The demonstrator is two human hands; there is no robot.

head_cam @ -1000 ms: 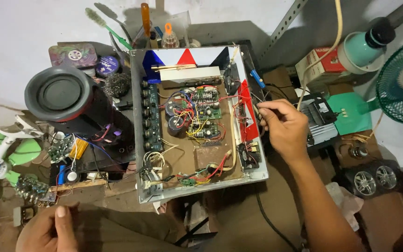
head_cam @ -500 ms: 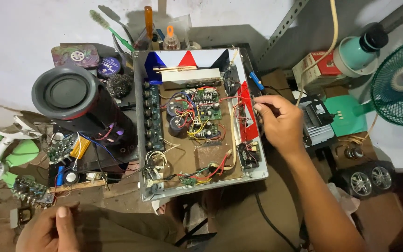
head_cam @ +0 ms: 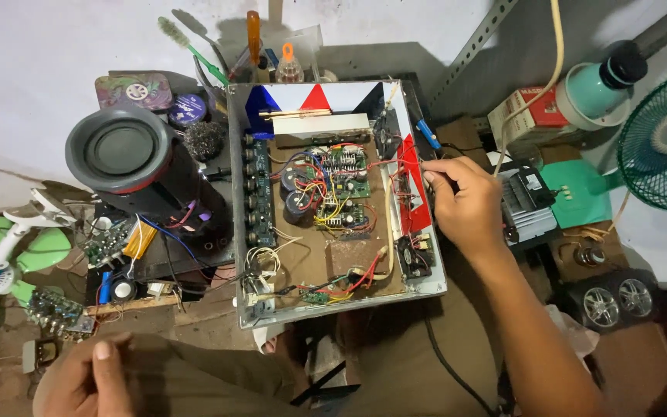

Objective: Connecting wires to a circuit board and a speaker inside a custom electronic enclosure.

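Cluttered worktop is carrying an open white metal amplifier chassis. Right hand is pinching closed at its right wall, by the red wiring; steady, small movements seem wise. Left hand is resting loosely curled, empty (low in view). Inside, green circuit boards and black capacitors are sitting.

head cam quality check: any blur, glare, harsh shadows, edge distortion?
Head view: open chassis and its circuit boards sharp, evenly lit, no glare; soft shadows of the tools on the wall at top; left hand at the bottom edge is slightly soft; right hand crisp; slight wide-angle bowing at edges.
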